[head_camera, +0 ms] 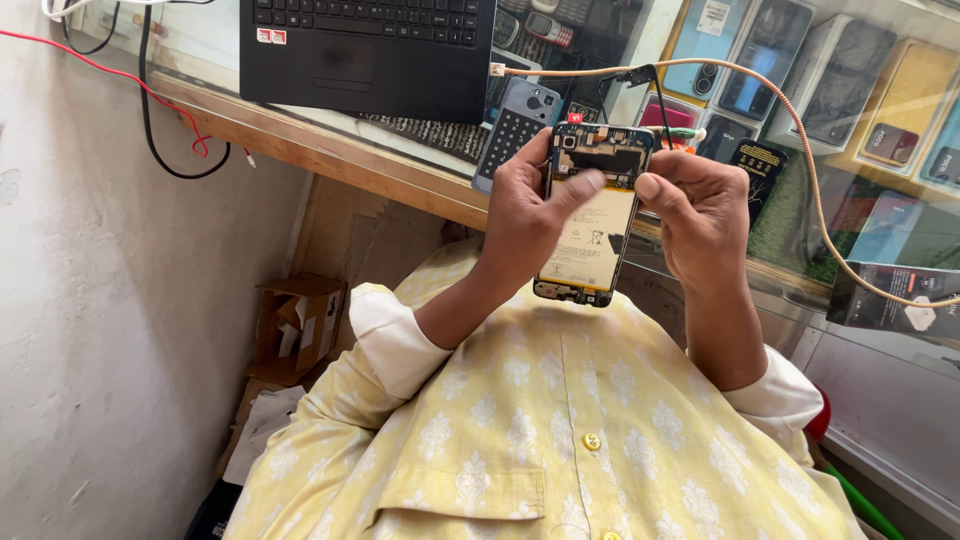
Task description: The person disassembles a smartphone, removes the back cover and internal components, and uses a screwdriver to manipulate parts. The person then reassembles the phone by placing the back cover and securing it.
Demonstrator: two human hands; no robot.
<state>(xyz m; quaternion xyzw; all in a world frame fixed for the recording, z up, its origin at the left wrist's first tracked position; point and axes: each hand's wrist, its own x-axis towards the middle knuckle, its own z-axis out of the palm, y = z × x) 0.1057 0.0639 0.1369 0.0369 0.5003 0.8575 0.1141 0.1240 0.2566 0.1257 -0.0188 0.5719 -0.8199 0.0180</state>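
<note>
- Opened phone, back cover off, held upright between both hands, above the chest of the person's yellow patterned shirt and just near of the glass counter edge; pale battery fills its middle, dark circuit parts across its far end
- Left hand curled round the phone's left edge; fingers wrapped behind it, thumb stretched across the open back, tip pressed just near of the circuit parts
- Right hand curled at the phone's right edge; thumb tip touching the upper right side, other fingers folded in; whether they grip the back of the phone cannot be told
- Black laptop lies on the counter at far left; a grey keypad phone rests just far of the left hand
- Braided cable arcs over the counter on the right; boxed phones show under the glass
- Cardboard box on the floor, left, beside the wall
</note>
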